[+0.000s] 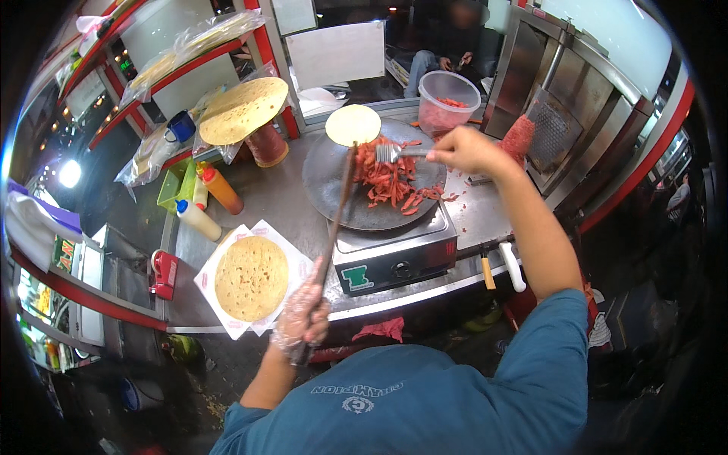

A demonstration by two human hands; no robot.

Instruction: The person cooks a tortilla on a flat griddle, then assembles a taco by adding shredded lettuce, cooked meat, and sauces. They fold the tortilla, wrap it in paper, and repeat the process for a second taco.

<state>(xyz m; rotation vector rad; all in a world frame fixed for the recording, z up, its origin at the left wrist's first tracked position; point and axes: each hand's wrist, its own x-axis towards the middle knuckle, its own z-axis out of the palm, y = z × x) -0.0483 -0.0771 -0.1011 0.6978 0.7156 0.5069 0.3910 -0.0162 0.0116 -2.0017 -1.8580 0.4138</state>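
My left hand (303, 315), in a clear plastic glove, is closed round the lower part of a long thin dark tool (337, 216), its kind unclear. The tool's tip reaches the red meat strips (387, 178) heaped on a round dark griddle (322, 182). My bare right hand (470, 152) grips a broad metal fork (388, 152), its tines at the top of the heap. At the griddle's far edge lies a small flatbread (353, 123), touching the meat. Left of the griddle, a browned flatbread (252, 278) rests on white paper sheets (236, 322).
Under the griddle sits a gas stove (400, 269). Sauce bottles (221, 189) and stacked flatbreads (244, 110) stand left. A clear tub (449, 102) of meat and a vertical meat spit (519, 139) are at right. Two handles (511, 267) jut over the counter's front edge.
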